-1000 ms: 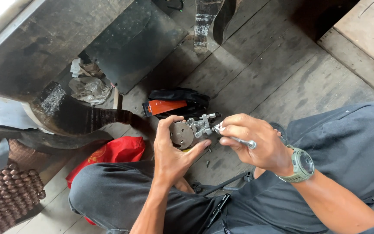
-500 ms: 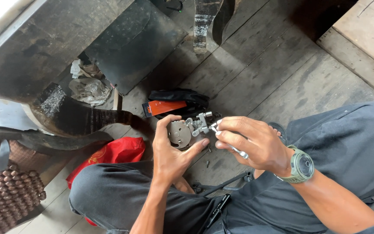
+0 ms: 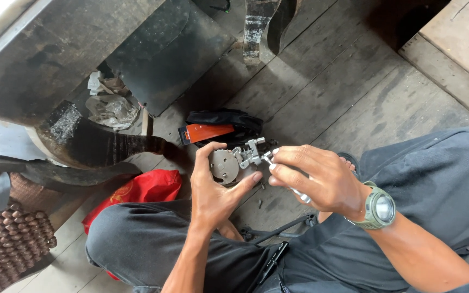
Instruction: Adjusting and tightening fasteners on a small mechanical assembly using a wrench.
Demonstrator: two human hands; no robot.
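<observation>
Head camera looks down as the left hand (image 3: 215, 187) cradles a small round grey metal mechanism (image 3: 234, 161) above the knees, bracing it, while the right hand (image 3: 316, 182) pinches a slim silver tool (image 3: 298, 191) against its bracket, over the dark plank floor (image 3: 354, 81).

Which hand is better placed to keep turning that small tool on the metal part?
Probably the right hand: its fingers already pinch the thin metal tool, tip at the metal part. The left hand is fully occupied cradling that part.
</observation>
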